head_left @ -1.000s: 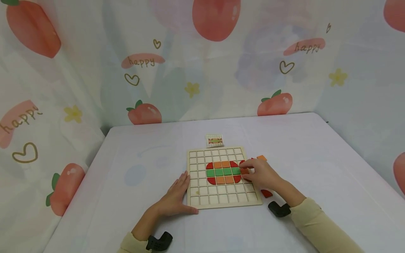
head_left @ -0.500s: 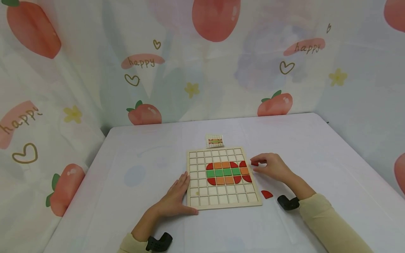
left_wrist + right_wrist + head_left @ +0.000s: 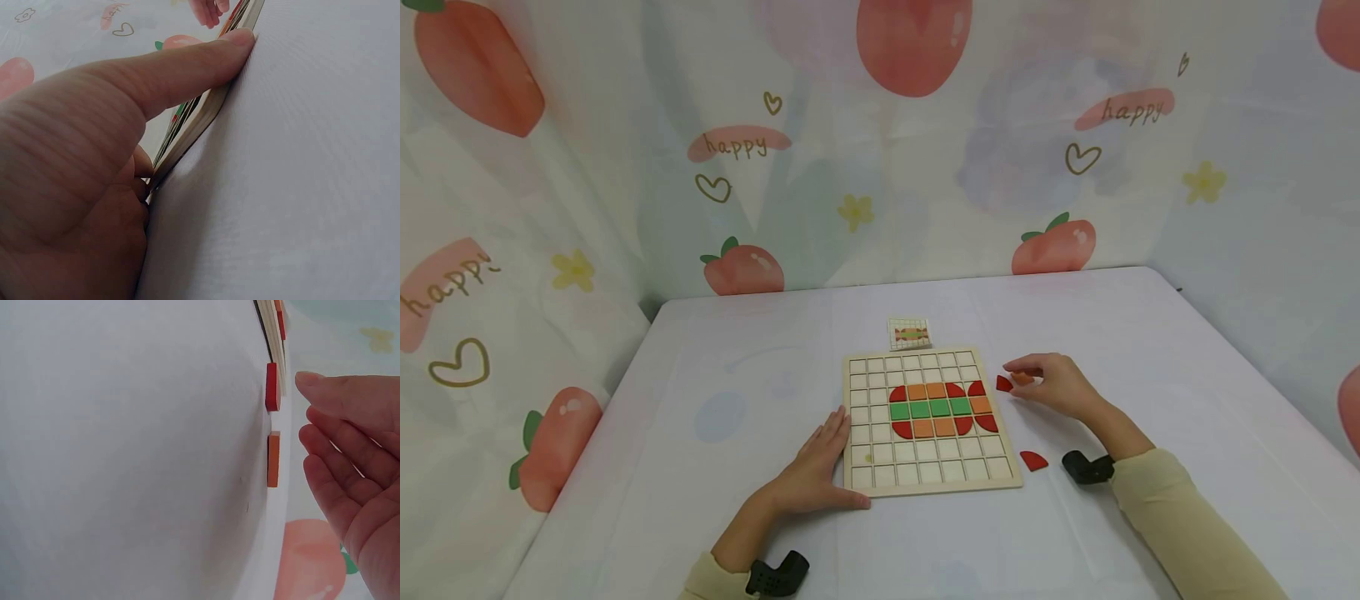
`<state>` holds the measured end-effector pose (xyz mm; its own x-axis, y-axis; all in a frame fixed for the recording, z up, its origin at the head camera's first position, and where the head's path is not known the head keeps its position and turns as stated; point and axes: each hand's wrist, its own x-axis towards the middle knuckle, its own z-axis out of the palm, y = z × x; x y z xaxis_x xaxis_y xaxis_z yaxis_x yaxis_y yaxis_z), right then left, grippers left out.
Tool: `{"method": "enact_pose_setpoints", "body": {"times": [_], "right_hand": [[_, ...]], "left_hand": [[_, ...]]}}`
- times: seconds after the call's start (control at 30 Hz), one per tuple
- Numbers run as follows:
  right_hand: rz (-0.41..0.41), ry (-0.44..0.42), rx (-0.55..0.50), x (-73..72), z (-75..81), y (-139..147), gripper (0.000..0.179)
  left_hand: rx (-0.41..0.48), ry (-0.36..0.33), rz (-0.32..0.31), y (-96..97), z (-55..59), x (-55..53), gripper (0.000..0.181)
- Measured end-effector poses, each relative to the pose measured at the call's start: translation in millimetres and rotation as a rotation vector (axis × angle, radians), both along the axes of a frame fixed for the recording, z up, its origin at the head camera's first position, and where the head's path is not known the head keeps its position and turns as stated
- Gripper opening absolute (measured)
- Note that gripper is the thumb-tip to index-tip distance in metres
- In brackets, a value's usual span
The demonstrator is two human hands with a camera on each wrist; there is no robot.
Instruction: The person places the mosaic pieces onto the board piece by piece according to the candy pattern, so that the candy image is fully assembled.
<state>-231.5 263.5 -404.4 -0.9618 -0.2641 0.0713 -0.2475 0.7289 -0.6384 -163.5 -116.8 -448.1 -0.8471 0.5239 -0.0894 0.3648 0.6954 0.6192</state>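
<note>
A wooden grid board (image 3: 880, 475) lies on the table, with green tiles (image 3: 928, 408), orange tiles (image 3: 934, 427) and red rounded tiles (image 3: 986, 423) set in its cells. My left hand (image 3: 812, 467) rests against the board's lower left corner, fingers straight along the left edge and thumb on the near edge. Right of the board, my right hand (image 3: 1060, 387) hovers with loosely bent fingers over a loose orange tile (image 3: 274, 459). In the right wrist view those fingers stand apart from it. Beside it lies a loose red tile (image 3: 1003, 383).
Behind the board lies a small card (image 3: 909, 334) printed with a coloured grid pattern. Another red quarter-round tile (image 3: 1033, 461) is on the white table (image 3: 760, 358), right of the board. A printed curtain (image 3: 925, 183) hangs behind the table.
My right hand has moved from the board's right edge outward to the loose tiles, uncovering the red and orange tiles in the rightmost cells. My left hand has stayed put.
</note>
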Motion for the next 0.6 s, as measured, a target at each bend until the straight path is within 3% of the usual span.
{"method": "enact_pose_setpoints", "body": {"times": [0.6], "right_hand": [[0.006,-0.049,0.041,-17.7,-8.5,15,0.036]], "left_hand": [[0.015,-0.009,0.002,0.6,3.5,1.2,0.116]]}}
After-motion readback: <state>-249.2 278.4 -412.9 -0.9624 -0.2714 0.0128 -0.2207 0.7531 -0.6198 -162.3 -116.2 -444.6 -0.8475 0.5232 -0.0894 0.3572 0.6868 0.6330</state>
